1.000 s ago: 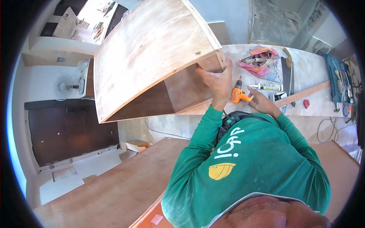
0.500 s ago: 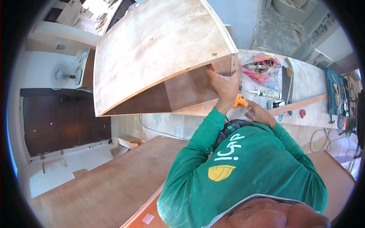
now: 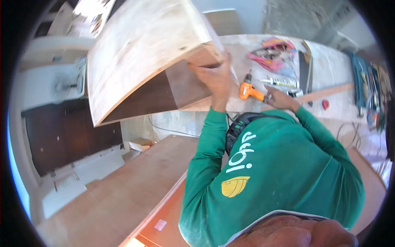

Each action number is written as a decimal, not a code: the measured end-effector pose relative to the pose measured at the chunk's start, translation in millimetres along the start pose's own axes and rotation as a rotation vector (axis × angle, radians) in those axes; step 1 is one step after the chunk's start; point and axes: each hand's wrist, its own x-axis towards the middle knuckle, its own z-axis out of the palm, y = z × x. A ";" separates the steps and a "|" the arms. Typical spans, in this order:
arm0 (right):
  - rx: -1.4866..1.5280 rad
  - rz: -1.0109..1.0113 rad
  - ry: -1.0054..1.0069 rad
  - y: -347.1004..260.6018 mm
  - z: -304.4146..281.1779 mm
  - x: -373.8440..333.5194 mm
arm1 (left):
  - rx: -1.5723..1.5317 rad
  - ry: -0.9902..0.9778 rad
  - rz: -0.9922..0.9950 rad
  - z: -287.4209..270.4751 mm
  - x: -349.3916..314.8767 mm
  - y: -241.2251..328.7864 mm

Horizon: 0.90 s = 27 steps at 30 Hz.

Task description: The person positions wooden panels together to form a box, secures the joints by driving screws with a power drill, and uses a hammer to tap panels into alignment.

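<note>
A large plywood box (image 3: 140, 53), open along its near side, stands tilted at the upper left over the bench. My left hand (image 3: 216, 82) is closed round its right front corner, thumb at the inner edge and the other fingers mostly hidden behind the panel. On the bench to the right lies an orange cordless drill (image 3: 250, 91), its bit toward the far side. My right hand (image 3: 283, 99) is closed at the dark base end of the drill, the fingers partly hidden. Beyond that hand lies a sealant tube (image 3: 284, 82).
The pale workbench (image 3: 329, 74) also bears a pink bag of tools (image 3: 273, 55), a red tape measure (image 3: 325, 104), a wooden strip (image 3: 329, 92) and a blue tool case (image 3: 360, 82). Behind me at left lies a big plywood sheet (image 3: 119, 177). A cable (image 3: 168, 131) runs across the floor.
The box has shifted left along the bench with my left hand on its corner, uncovering more bench and the drill. My right hand stays at the drill. The whole view has also shifted.
</note>
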 end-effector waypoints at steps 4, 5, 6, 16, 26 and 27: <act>0.018 0.108 0.019 39.2 -11.7 -15.7 | -0.347 -0.074 -0.071 -10.6 10.3 12.4; 0.032 0.131 0.016 48.7 -9.9 -21.0 | -0.344 -0.084 -0.059 -7.5 6.8 15.1; 0.018 0.155 0.035 56.5 -8.1 -27.4 | -0.336 -0.081 -0.037 -5.9 7.2 18.2; 0.060 0.420 -0.075 158.3 1.3 -81.5 | -0.303 -0.084 0.027 -2.2 10.4 25.1; 0.360 0.126 0.158 230.2 21.3 -88.1 | -0.274 -0.020 0.021 -6.5 -0.7 9.8; 0.062 -0.061 0.207 267.3 34.4 -101.2 | -0.270 -0.022 0.033 -3.1 3.9 3.7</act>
